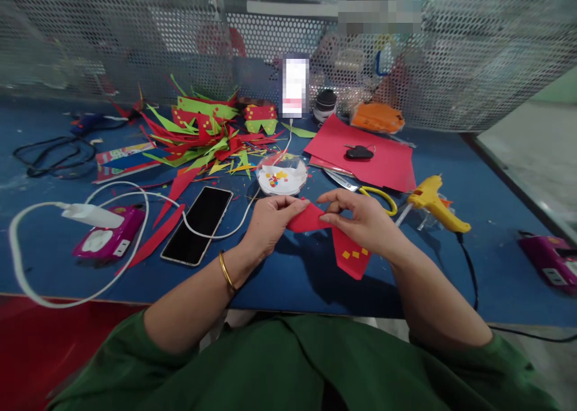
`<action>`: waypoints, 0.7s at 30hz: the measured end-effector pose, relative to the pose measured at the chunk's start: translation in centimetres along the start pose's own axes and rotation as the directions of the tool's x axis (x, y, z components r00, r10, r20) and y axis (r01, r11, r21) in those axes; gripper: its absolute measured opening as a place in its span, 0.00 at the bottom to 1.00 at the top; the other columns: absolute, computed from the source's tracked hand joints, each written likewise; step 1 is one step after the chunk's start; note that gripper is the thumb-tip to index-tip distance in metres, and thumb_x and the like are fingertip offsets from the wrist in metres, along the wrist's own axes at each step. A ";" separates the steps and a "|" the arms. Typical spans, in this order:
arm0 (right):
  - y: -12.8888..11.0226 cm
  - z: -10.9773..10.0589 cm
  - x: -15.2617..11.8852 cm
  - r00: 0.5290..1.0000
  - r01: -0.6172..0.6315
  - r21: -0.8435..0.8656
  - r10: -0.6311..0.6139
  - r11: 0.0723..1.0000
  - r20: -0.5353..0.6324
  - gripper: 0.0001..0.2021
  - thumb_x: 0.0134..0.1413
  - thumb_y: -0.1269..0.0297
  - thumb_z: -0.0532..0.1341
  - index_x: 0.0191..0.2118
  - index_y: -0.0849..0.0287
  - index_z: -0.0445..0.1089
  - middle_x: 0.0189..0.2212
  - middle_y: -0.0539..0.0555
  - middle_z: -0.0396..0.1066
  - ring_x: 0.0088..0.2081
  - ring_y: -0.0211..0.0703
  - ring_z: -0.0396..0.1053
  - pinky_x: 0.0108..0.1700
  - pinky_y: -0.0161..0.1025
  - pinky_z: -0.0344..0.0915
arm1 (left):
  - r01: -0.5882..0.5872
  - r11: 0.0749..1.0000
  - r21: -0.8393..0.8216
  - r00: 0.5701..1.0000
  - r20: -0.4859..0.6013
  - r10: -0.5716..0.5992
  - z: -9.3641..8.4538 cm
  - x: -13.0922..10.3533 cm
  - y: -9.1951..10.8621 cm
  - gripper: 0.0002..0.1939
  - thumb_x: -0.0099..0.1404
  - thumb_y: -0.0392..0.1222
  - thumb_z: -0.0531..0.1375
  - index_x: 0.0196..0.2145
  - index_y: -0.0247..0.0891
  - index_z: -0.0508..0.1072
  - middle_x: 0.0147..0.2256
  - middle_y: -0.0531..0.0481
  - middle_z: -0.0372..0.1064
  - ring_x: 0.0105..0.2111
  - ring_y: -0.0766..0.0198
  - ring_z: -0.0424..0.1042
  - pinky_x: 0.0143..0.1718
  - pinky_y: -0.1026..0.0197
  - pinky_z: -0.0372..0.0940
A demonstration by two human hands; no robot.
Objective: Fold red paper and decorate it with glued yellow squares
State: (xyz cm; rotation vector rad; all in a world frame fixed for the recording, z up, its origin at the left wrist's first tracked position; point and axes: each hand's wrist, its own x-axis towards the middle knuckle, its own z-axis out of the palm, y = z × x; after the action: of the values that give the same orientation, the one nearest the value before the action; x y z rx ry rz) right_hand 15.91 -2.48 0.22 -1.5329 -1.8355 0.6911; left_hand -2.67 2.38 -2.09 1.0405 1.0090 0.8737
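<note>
Between my hands is a red paper cutout (306, 220), raised over the front of the blue table. My left hand (269, 220) pinches its left end between thumb and fingers. At its right end, my right hand (356, 217) closes thumb and fingertips on the edge. Below my right hand hangs a red part with small yellow squares (350, 261); whether it is one piece with the cutout I cannot tell. Just beyond my hands sits a clear round dish (288, 188) with white lining and small yellow and red bits.
Left lie a black-screened phone (198, 225), a white cable (148, 194), a purple power socket (108, 237) and a heap of red and green strips (198, 134). Right are yellow-handled scissors (383, 200), a yellow glue gun (435, 202) and red sheets (383, 164). A perforated metal screen (135, 32) stands behind.
</note>
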 end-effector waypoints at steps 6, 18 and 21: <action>-0.2 -0.9 0.4 0.995 0.072 -0.142 -0.082 0.987 -0.061 0.10 0.58 0.62 0.61 0.44 0.57 0.72 0.26 0.48 0.74 0.30 0.39 0.71 0.37 0.38 0.65 | 0.055 0.997 0.055 0.988 0.143 -0.063 -0.3 0.0 0.4 0.17 0.52 0.52 0.71 0.28 0.34 0.78 0.24 0.51 0.74 0.21 0.68 0.73 0.18 0.69 0.60; 10.3 -10.9 -6.7 0.914 -0.404 -0.827 0.219 0.390 -0.343 0.06 0.52 0.63 0.55 0.32 0.56 0.69 0.31 0.64 0.72 0.35 0.62 0.72 0.38 0.58 0.64 | 0.198 0.976 -0.092 0.978 0.086 -0.190 -0.3 0.3 0.6 0.05 0.57 0.37 0.68 0.30 0.34 0.77 0.26 0.51 0.76 0.23 0.67 0.77 0.20 0.70 0.65; 12.5 -11.1 -7.0 0.930 -0.368 -0.831 0.181 0.418 -0.321 0.03 0.48 0.63 0.55 0.27 0.54 0.63 0.24 0.56 0.65 0.30 0.55 0.68 0.36 0.54 0.61 | 0.205 0.972 -0.115 0.976 0.103 -0.194 -0.3 0.3 0.5 0.05 0.57 0.37 0.68 0.28 0.34 0.77 0.26 0.51 0.76 0.24 0.66 0.78 0.20 0.70 0.65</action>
State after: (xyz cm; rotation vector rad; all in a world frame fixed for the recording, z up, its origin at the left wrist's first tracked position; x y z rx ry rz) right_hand 33.18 -7.15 -2.72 -2.5044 -1.8833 -0.4415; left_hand -2.94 2.93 -1.74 0.8494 0.9515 0.7087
